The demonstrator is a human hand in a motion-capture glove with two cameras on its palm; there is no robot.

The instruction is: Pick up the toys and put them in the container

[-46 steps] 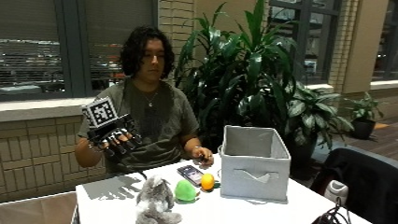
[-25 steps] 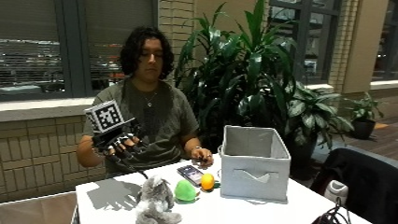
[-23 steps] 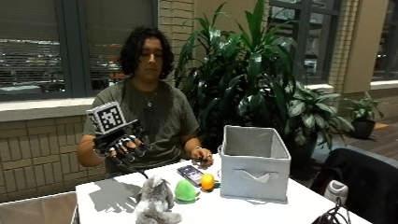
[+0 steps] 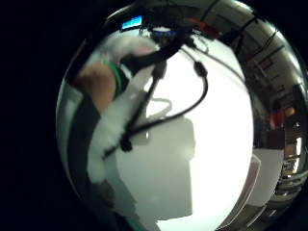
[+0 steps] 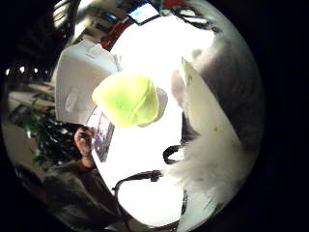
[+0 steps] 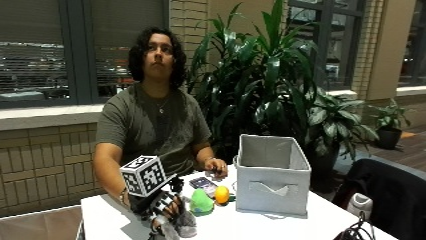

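My gloved right hand [image 6: 160, 207] is down on the grey plush toy [image 6: 178, 226] on the white worktop [image 6: 279, 227]; can't tell if the grip is pinching it. Green toy [image 6: 201, 201] and orange toy [image 6: 221, 194] sit beside it, just beside the grey fabric bin [image 6: 271, 175].

white table [image 6: 313, 227], grey bin [image 6: 271, 175], green toy [image 6: 201, 201], maybe phone [image 6: 202, 183]
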